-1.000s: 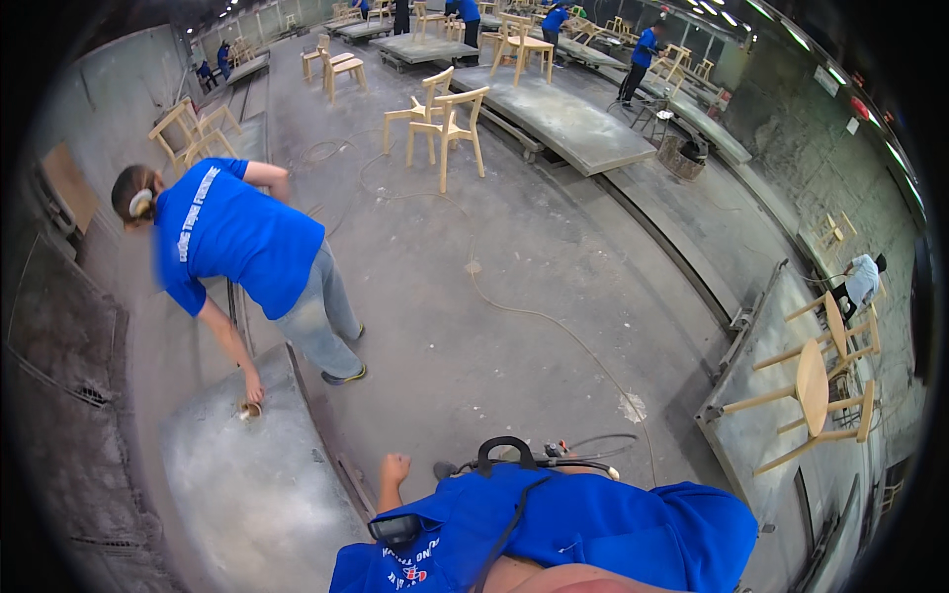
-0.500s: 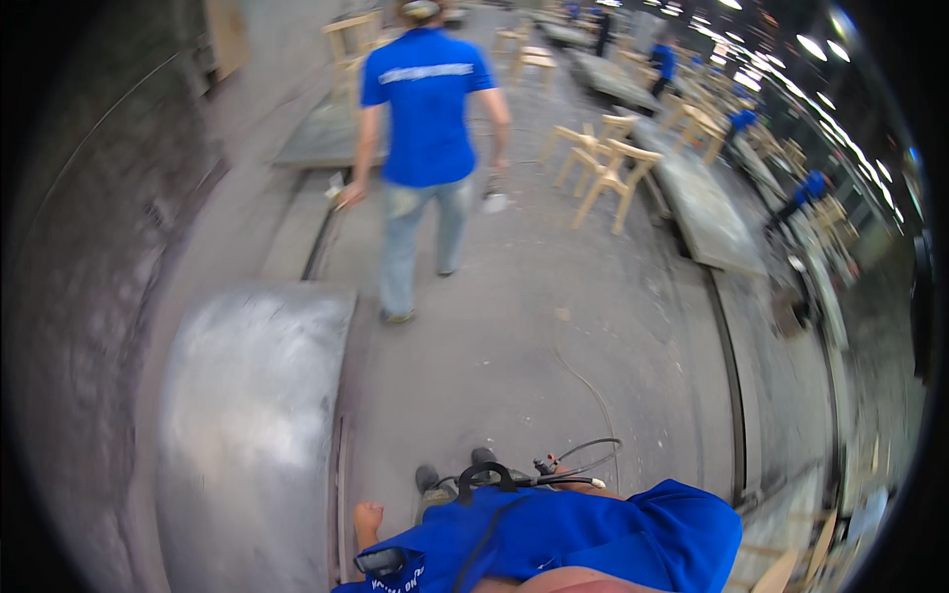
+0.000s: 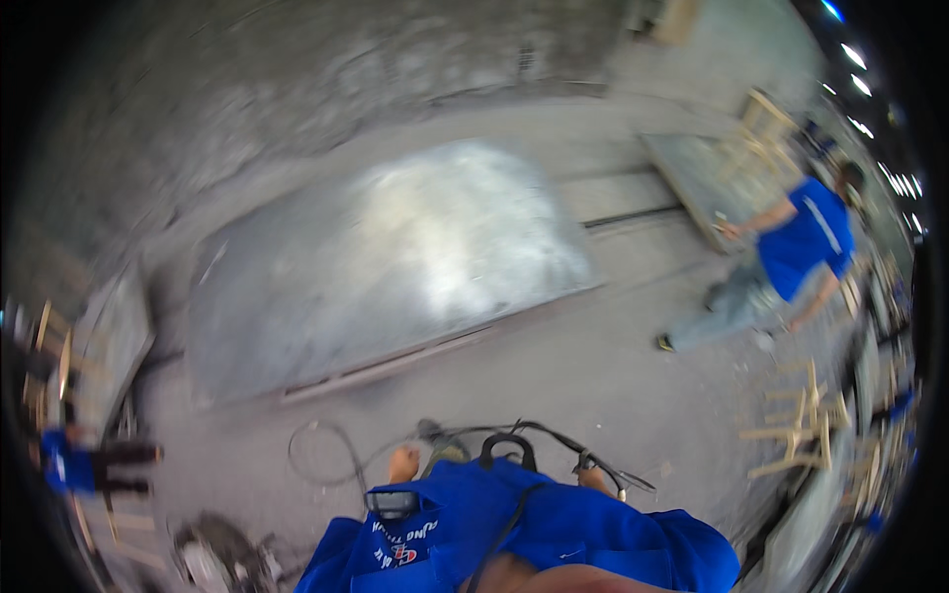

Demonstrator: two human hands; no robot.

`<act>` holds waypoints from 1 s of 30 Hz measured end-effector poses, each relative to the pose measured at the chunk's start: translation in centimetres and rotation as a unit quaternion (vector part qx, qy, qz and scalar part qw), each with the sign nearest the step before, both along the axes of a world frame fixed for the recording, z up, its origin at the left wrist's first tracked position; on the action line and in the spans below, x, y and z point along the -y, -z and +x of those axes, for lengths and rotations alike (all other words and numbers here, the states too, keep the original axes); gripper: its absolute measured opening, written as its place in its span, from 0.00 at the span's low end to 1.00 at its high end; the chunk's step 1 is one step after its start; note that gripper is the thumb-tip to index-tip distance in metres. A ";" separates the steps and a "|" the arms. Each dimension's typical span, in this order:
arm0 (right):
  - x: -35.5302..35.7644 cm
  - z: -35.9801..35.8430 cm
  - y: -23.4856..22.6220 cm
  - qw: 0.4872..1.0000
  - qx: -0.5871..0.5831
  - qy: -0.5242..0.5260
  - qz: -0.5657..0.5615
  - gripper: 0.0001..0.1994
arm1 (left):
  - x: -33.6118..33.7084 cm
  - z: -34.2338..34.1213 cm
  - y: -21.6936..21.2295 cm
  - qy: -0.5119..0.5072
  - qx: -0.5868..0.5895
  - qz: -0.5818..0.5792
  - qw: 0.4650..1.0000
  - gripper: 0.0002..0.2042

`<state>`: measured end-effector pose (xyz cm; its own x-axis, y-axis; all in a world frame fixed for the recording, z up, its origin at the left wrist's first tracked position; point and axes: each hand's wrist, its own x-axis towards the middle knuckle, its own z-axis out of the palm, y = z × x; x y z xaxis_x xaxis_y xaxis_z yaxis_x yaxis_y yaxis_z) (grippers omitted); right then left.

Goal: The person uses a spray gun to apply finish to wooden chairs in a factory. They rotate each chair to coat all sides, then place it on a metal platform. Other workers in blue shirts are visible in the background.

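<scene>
My left hand (image 3: 403,463) hangs by my left side, closed in a loose fist with nothing visible in it. Low at my right side, my right hand (image 3: 594,479) is closed around a black hose (image 3: 554,436) near its metal fitting; my sleeve and body hide part of the grip. Thin loops of the hose trail across the floor to the left, past my shoes. Just ahead of both hands lies a wide, low table with a grey metal top (image 3: 326,287). Neither hand touches it.
A co-worker in a blue shirt (image 3: 806,237) walks at the right, near another low table (image 3: 682,168) bearing a wooden chair. More wooden chairs (image 3: 796,425) stand at the right. Another person (image 3: 69,463) is at the far left. A round machine (image 3: 213,553) sits at the lower left.
My view has swung left, so the metal-topped table now lies straight ahead and the co-worker appears at the right. My right hand still has the hose; my left stays closed.
</scene>
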<state>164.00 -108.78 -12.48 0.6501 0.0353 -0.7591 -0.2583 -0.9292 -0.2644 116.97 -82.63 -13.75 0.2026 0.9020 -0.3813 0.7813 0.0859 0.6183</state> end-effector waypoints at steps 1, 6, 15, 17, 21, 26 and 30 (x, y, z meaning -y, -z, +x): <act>-2.3 -0.3 -0.1 0.999 -0.004 -0.028 0.015 0.15 | 0.2 -0.4 -0.4 0.026 -0.011 0.091 0.995 0.20; -12.7 -3.4 -1.3 0.985 -0.043 -0.147 0.073 0.14 | -3.1 -6.1 -3.6 -0.066 0.015 0.058 0.996 0.13; -30.2 -14.4 -3.4 0.945 -0.106 -0.297 0.081 0.13 | 2.9 -15.8 -6.6 -0.101 -0.144 -0.079 0.981 0.19; -32.3 -15.5 -2.8 0.928 -0.104 -0.352 0.067 0.12 | 5.0 -17.1 -4.9 -0.184 -0.116 -0.135 0.967 0.21; -37.3 -15.8 -1.7 0.858 -0.080 -0.506 0.031 0.12 | 8.4 -16.9 -0.6 -0.379 0.031 -0.127 0.916 0.20; -41.5 -15.6 -2.6 0.691 -0.028 -0.722 0.005 0.11 | 12.4 -13.8 0.8 -0.489 0.065 -0.212 0.844 0.14; -43.8 -16.9 -3.1 0.824 -0.111 -0.553 0.054 0.19 | 13.1 -9.7 0.1 -0.499 0.035 -0.246 0.830 0.15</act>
